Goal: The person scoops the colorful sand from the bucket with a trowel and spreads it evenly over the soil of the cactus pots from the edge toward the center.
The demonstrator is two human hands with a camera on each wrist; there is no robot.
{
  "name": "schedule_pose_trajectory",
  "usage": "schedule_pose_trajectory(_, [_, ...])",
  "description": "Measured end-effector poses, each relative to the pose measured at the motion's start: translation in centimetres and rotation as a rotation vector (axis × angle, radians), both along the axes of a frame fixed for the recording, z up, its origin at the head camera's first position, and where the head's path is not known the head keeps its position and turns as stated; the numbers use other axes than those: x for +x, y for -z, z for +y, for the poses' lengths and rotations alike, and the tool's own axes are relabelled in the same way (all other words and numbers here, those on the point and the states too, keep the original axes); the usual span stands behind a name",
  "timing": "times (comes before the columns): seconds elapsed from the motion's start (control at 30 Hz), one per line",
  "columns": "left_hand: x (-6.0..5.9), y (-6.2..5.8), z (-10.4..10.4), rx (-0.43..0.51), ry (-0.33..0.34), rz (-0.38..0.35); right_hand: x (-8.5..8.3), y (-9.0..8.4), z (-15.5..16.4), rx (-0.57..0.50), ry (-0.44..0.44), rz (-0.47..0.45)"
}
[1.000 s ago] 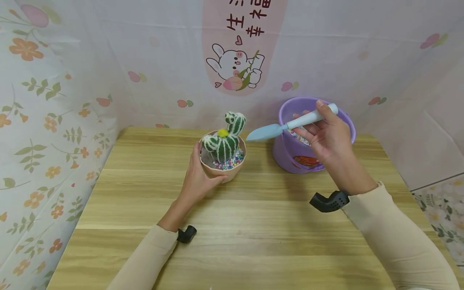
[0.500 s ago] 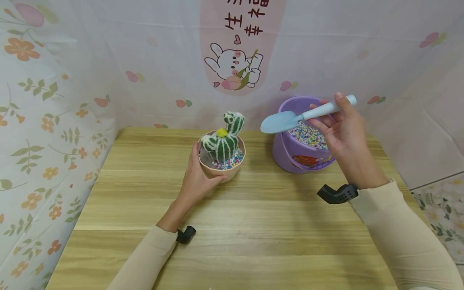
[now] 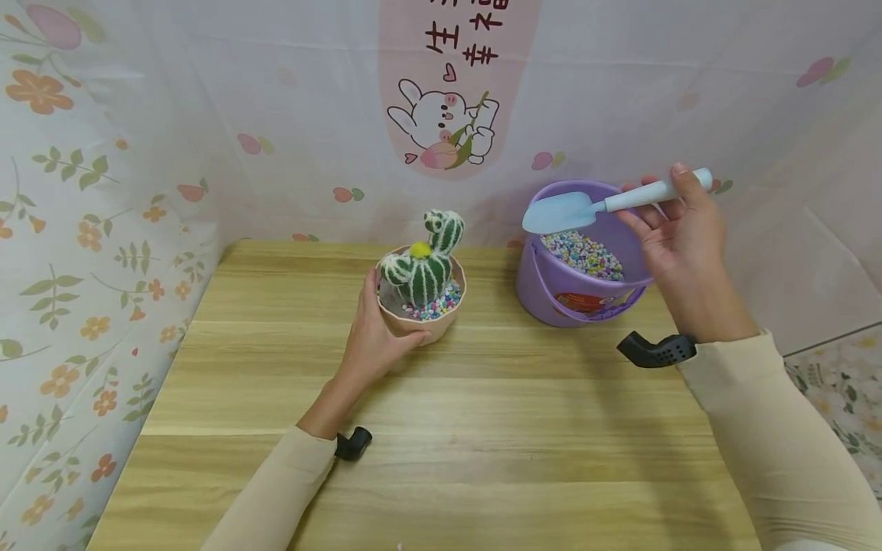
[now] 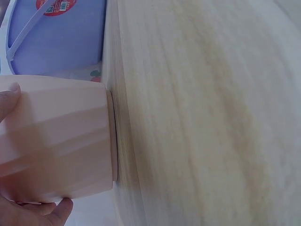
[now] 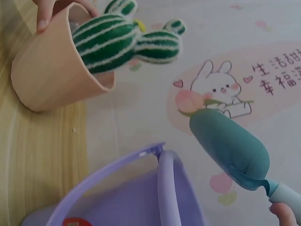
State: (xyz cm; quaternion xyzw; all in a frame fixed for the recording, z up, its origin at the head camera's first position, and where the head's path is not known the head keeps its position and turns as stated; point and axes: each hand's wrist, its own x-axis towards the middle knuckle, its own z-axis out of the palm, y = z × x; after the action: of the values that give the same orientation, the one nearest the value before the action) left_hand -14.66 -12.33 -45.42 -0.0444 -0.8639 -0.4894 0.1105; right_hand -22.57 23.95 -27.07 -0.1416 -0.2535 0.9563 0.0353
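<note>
My left hand point(image 3: 375, 337) curls round the side of a pale pink pot point(image 4: 56, 141), which stands on the table. In the pot a green knitted-looking cactus point(image 3: 422, 279) with white stripes and a yellow tuft sits among multicoloured pebbles point(image 3: 441, 304). My right hand point(image 3: 682, 226) holds a light blue trowel point(image 3: 561, 213) by its white handle, above the purple bucket point(image 3: 551, 295). The trowel's blade points left, over the bucket's far left rim; no pebbles show on it. Inside the bucket lie many small coloured pebbles point(image 3: 582, 255). In the right wrist view only a fingertip of the right hand shows.
The wooden table point(image 3: 441, 436) spreads in front of the pot and bucket. A white patterned cloth point(image 3: 296, 92) with a rabbit print hangs behind them, and a floral cloth point(image 3: 76, 306) is on the left. The bucket's handle point(image 3: 551, 295) hangs down its front.
My right hand has moved to the right and slightly up with the trowel, from beside the cactus to over the bucket. The left hand and pot have stayed in place.
</note>
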Motion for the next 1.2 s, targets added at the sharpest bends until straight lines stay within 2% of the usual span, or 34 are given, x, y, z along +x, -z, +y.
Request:
schedule_pose_trajectory(0.3, [-0.1, 0.1, 0.0, 0.001, 0.0, 0.005, -0.6, 0.2, 1.2, -0.02, 0.036, -0.035])
schedule_pose_trajectory(0.57, [-0.1, 0.0, -0.1, 0.001, 0.002, -0.002, -1.2, 1.1, 2.2, 0.003, 0.059, -0.054])
schedule_pose_trajectory(0.97, [0.0, 0.1, 0.0, 0.001, 0.003, 0.007, -2.5, 2.2, 3.4, -0.019, 0.082, -0.085])
schedule_pose_trajectory(1.2, [0.0, 0.2, 0.0, -0.002, 0.005, 0.018, -2.9, 2.7, 3.5, 0.021, 0.092, -0.091])
